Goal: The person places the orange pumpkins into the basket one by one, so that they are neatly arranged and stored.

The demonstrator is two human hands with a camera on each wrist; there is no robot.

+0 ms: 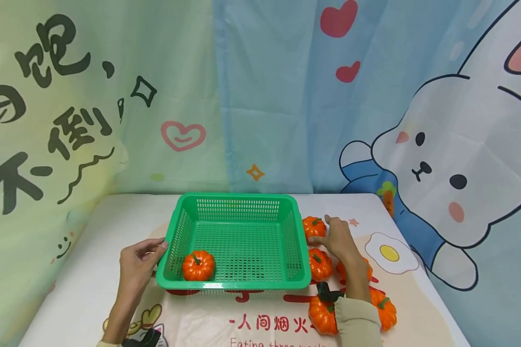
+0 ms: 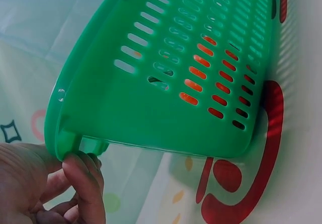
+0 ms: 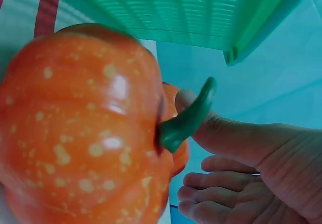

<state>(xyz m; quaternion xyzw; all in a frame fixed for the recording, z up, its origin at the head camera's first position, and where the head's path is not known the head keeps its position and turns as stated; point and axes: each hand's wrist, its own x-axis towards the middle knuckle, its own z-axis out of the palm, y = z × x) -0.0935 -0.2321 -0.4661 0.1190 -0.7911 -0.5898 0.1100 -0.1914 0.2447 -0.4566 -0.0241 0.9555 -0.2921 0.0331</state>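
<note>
A green plastic basket (image 1: 233, 285) with slotted sides stands on the table, one orange toy pumpkin (image 1: 198, 265) in its near left corner. My left hand (image 1: 140, 262) pinches the basket's left rim between thumb and fingers; the left wrist view shows the fingertips (image 2: 83, 176) under the rim. My right hand (image 1: 340, 241) is beside the farthest pumpkin (image 1: 313, 227) right of the basket, thumb in front of it and fingers spread at its right. In the right wrist view a nearer pumpkin (image 3: 85, 128) with a green stem partly hides that far one (image 3: 180, 156).
More pumpkins lie right of the basket: one (image 1: 320, 265) close by its wall, another (image 1: 323, 315) nearer me, and others (image 1: 385, 311) around my right forearm. A printed cloth (image 1: 265, 323) covers the table. A curtain with a rabbit print (image 1: 451, 154) hangs behind.
</note>
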